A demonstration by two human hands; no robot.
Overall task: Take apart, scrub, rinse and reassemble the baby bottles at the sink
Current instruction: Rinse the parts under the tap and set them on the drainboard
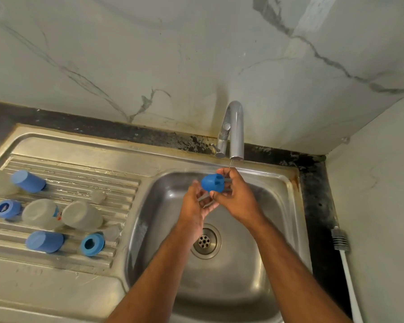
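Note:
My right hand [237, 197] grips a blue bottle ring [212, 182] under the tap [236, 131], where a thin stream of water falls. My left hand [196, 206] is cupped just below and to the left, fingers touching a clear part that is hard to make out. Both hands hover over the steel sink basin [266, 229]. On the draining board [68, 159] lie two clear bottle bodies [42, 213] [82, 215], two blue caps [28, 181] [44, 241], a blue ring [92, 244] and another blue ring [7, 209] on a bottle.
A bottle brush [341, 243] with a white handle lies on the dark counter right of the sink. The drain [204, 241] sits open in the basin's middle. A clear teat [98, 196] rests on the board. Marble walls close in behind and to the right.

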